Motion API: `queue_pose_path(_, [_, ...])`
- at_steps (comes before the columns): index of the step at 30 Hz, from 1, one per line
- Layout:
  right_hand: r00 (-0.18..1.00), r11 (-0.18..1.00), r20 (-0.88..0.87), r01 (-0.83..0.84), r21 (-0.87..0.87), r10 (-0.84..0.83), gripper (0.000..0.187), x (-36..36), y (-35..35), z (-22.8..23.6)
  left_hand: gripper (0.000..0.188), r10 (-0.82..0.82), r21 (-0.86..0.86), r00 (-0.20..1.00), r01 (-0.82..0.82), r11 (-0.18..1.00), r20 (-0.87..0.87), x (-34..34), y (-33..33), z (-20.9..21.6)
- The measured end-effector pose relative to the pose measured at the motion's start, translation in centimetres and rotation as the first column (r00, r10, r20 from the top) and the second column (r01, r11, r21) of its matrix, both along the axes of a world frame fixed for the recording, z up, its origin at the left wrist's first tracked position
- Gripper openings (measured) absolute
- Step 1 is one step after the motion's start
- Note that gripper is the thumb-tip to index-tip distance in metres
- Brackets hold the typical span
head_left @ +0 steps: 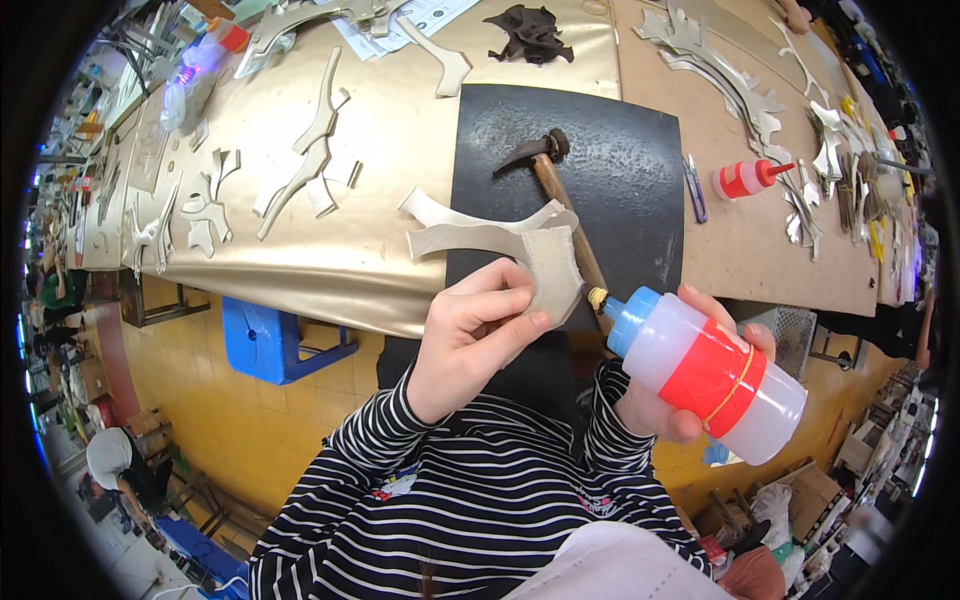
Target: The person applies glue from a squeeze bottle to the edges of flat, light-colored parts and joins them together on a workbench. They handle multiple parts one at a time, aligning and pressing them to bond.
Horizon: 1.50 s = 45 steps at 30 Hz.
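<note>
My left hand [470,335] pinches a curved, pale beige cut piece [550,265], leather-like with a greyish face, between thumb and fingers. Its long arms stretch up and left over the table edge. My right hand [648,410] is wrapped round a translucent squeeze bottle [665,345] with a red label, a rubber band and a blue cap. The bottle is tilted, its tan-wrapped nozzle pointing up and left, close to the right edge of the piece. Behind the piece, a hammer [548,175] with a wooden handle lies on a black mat [630,160].
Beige cut pieces [310,160] lie on the gold-covered table [390,130] at left; more pieces [720,80] are stacked at right. Scissors [695,190] and a small red bottle [745,180] lie right of the mat. Dark scraps [530,35] sit beyond it. A blue stool [265,340] stands below the table.
</note>
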State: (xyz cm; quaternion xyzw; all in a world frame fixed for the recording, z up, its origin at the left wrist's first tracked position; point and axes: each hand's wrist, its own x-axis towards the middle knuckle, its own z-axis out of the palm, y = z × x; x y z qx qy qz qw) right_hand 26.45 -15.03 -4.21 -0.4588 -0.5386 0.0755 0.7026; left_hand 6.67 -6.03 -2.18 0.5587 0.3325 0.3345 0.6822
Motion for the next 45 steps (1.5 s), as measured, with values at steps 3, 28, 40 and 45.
queue_pose_path(3, [0.985, 0.985, 0.007, 0.172, 0.016, -0.172, 0.097, -0.9, 0.4, -0.6, 0.012, 0.003, 0.004, 1.0, -0.003, 1.0, -0.003, -0.1, 0.2, -0.1])
queue_pose_path(28, [0.881, 0.88, -0.006, -0.474, -0.044, 0.474, 0.106, 1.1, -0.4, 1.3, 0.013, 0.029, 0.048, 1.0, -0.029, 0.998, 0.007, -0.5, 0.3, -0.4])
queue_pose_path(40, [0.88, 0.873, -0.08, -0.475, -0.109, 0.469, 0.101, -0.4, -0.6, 2.1, 0.014, 0.06, 0.03, 0.998, -0.061, 0.998, 0.015, -0.6, 0.3, -0.3])
queue_pose_path(45, [0.898, 0.896, -0.035, -0.44, -0.054, 0.438, 0.1, -0.2, -0.4, 1.7, 0.014, 0.052, 0.023, 0.999, -0.052, 0.998, 0.018, -0.6, 0.3, -0.2])
